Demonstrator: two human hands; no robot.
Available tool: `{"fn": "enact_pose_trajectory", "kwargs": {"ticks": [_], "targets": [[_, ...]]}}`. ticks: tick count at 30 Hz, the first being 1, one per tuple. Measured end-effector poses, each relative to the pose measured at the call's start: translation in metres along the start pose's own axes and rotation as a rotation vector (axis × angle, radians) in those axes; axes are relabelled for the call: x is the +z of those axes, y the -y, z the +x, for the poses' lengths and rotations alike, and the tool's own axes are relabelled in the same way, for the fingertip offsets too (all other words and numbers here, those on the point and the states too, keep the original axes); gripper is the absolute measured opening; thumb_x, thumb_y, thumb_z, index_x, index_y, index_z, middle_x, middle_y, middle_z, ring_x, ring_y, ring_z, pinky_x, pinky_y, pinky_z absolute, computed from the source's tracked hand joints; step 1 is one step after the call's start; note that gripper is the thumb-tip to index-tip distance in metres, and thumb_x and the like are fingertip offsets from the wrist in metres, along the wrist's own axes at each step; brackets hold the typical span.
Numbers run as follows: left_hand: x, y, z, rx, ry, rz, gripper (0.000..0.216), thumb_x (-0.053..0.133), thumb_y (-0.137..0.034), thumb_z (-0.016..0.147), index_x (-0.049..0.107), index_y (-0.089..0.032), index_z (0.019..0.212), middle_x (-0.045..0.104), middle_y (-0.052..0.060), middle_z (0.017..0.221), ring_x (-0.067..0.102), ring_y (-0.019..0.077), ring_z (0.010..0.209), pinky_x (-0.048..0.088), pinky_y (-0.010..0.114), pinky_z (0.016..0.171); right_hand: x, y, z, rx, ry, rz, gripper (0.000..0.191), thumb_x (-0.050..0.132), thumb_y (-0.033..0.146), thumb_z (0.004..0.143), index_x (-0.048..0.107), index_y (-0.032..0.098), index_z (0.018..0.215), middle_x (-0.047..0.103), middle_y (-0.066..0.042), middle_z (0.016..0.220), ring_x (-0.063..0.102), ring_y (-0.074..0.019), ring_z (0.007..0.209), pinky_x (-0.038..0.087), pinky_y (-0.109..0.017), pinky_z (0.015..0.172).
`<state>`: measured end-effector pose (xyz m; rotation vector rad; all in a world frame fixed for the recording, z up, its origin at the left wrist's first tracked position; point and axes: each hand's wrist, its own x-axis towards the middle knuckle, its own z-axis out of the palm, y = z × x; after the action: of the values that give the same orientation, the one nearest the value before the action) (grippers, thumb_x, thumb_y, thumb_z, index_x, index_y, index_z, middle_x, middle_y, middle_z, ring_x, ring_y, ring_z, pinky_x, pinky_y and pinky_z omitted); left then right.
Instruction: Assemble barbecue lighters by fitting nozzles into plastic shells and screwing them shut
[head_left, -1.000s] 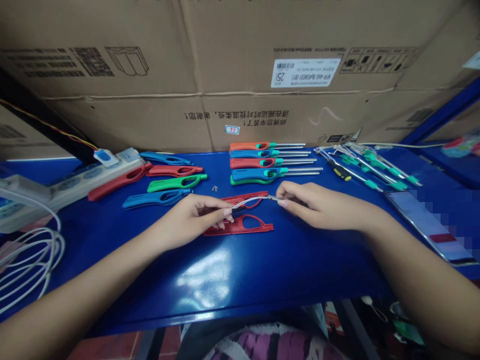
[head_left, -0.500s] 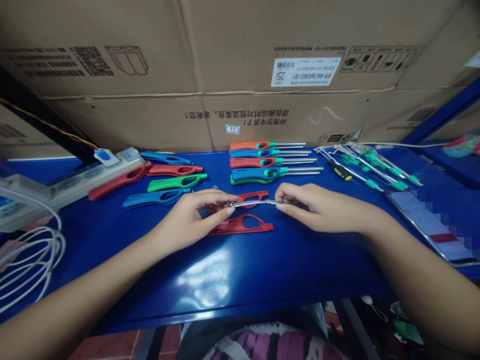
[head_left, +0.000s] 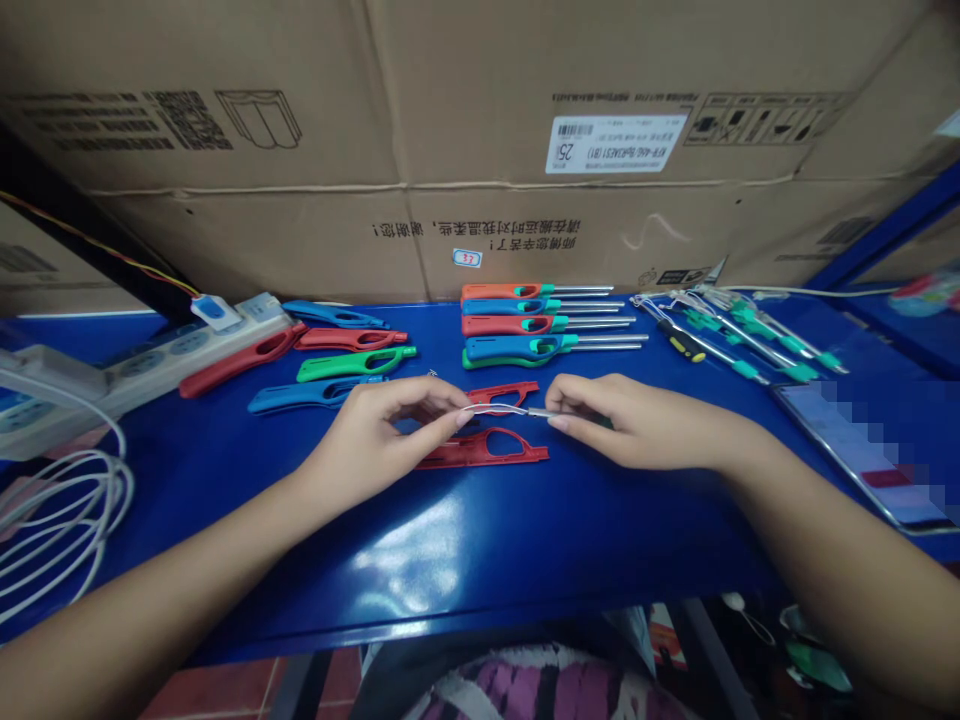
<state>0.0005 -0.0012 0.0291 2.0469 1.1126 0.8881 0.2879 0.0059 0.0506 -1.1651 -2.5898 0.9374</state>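
Thin white wires point(head_left: 499, 408) run between my two hands, above the blue table. The wires' left end is pinched between the thumb and fingers of my left hand point(head_left: 394, 425); what else those fingers cover is hidden. My right hand point(head_left: 626, 418) is closed on a thin metal tube point(head_left: 538, 412), where the wires enter; the rest of the tube is hidden by the hand. Below and behind the wires lie two red lighter handle halves, the nearer one point(head_left: 487, 450) flat and the farther one point(head_left: 517, 392) partly covered by my left hand.
Assembled lighters point(head_left: 517, 348) with metal tubes lie in a row at the back. Loose handle shells point(head_left: 356, 362) and a power strip point(head_left: 150, 370) are at the left. To the right are wired tubes point(head_left: 750, 335), a screwdriver point(head_left: 681, 342) and a phone point(head_left: 862, 450). A cardboard box point(head_left: 300, 230) stands behind.
My left hand's fingers have shifted slightly along the wires, and the wire end near its fingertips is now covered. My right hand keeps its hold on the tube, almost unmoved.
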Motion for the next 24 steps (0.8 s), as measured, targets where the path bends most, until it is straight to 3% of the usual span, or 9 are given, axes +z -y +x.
{"fn": "enact_pose_trajectory", "kwargs": {"ticks": [9,19,24], "targets": [[-0.0007,0.0005,0.0009,-0.177,0.075,-0.256,0.015,0.071,-0.028,0.085,0.072,-0.015,0.093,0.073,0.002,0.079,0.068,0.0125,0.067,0.055,0.022,0.065,-0.0009,-0.0019,0.0001,-0.010,-0.020,-0.006,0.024,0.043,0.041,0.104,0.056,0.020,0.100,0.066,-0.002,0.088,0.055,-0.0134,0.070,0.039,-0.027,0.066],[0.0006,0.0001,0.0037,-0.208,0.073,-0.178,0.010,0.066,-0.022,0.075,0.064,-0.016,0.083,0.068,0.000,0.070,0.065,0.0125,0.061,0.053,0.023,0.060,0.0042,0.0014,0.0013,-0.069,0.009,-0.021,0.022,0.045,0.037,0.104,0.059,0.020,0.102,0.066,-0.001,0.087,0.056,-0.0135,0.069,0.041,-0.027,0.064],[0.0004,-0.0021,0.0031,-0.268,0.144,-0.314,0.013,0.069,-0.024,0.077,0.063,-0.016,0.086,0.066,-0.001,0.069,0.061,0.0106,0.056,0.053,0.022,0.055,0.0058,-0.0040,0.0025,-0.120,-0.004,-0.027,0.033,0.043,0.030,0.105,0.058,0.024,0.133,0.071,-0.004,0.118,0.065,-0.0179,0.101,0.048,-0.031,0.087]]}}
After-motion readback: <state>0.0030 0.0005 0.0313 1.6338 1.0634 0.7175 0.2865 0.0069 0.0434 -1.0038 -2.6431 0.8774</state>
